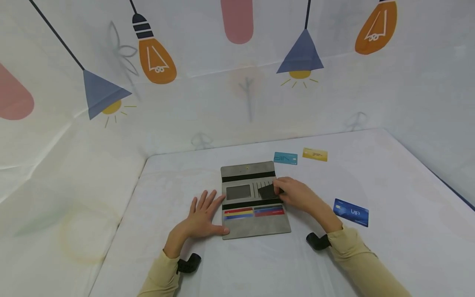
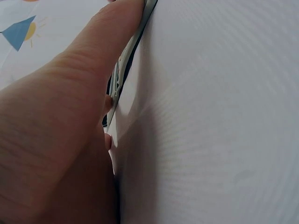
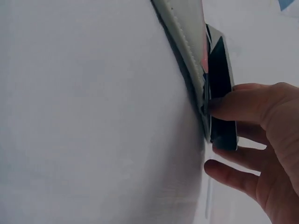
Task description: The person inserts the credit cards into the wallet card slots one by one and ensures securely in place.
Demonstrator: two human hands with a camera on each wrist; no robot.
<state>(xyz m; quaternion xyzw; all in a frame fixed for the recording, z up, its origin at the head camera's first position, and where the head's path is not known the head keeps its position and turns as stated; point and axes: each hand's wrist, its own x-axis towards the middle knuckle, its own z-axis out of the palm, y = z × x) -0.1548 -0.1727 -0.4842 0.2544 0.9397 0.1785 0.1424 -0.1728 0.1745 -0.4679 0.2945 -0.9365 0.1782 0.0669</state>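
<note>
Three loose cards lie on the white surface (image 1: 389,173): a teal card (image 1: 285,158), a yellow card (image 1: 315,154) and a blue card (image 1: 351,212). One grey wallet (image 1: 252,198) lies open between your hands. Your left hand (image 1: 202,216) rests flat with straight fingers on its left edge; your right hand (image 1: 297,193) pinches one black card (image 1: 266,191) at the wallet's slots.

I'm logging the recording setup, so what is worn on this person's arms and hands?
Both hands are bare: no gloves or rings show on the left hand or the right hand. Each arm has a long pale yellow sleeve, the left sleeve and right sleeve, ending at the wrist. A small black device is strapped at each cuff: the left device and the right device.
</note>
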